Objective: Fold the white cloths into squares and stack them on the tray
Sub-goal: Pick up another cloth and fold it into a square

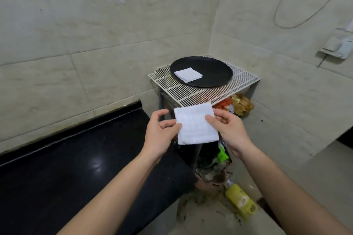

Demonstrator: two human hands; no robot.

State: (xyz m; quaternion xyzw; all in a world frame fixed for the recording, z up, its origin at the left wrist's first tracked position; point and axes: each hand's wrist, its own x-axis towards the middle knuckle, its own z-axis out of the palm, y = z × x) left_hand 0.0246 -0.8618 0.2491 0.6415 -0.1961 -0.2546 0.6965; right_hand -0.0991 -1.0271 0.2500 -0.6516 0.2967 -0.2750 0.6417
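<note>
White cloth [195, 123], near-square, top edge rising rightward.

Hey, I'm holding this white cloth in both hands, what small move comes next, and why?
Probably carry the folded square white cloth forward onto the other folded white cloth lying on the round black tray. It already looks square, your left hand and right hand pinch its side edges, and it hangs short of the white wire rack.

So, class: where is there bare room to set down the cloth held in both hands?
On the tray, the right half, between the cloth lying there and the rim, is bare; so is the near strip of the wire rack. Litter crowds underneath.
</note>
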